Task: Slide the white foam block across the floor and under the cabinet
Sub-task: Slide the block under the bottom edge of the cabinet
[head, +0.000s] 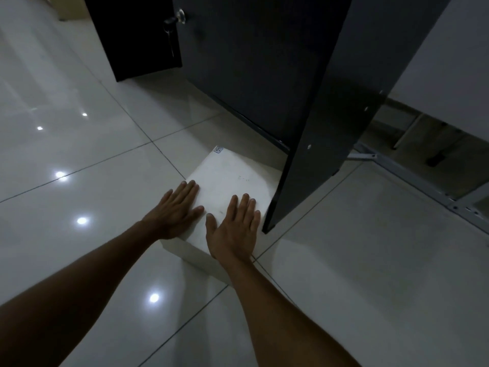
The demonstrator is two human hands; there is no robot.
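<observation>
Both your flat, open hands, left [176,210] and right [234,229], press the white rectangular foam block [227,181]; its long axis points toward the dark cabinet [264,75], far end seemingly underneath.

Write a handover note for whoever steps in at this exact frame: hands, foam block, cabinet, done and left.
Left hand: open, flat on the white foam block, near its left edge.
Right hand: open, flat on the block's near right corner.
Block: on the tiled floor, far end shadowed at the dark cabinet, right side against its side panel.
Done: block brought to the cabinet.
Left: push it fully under; most of it remains out.
</observation>
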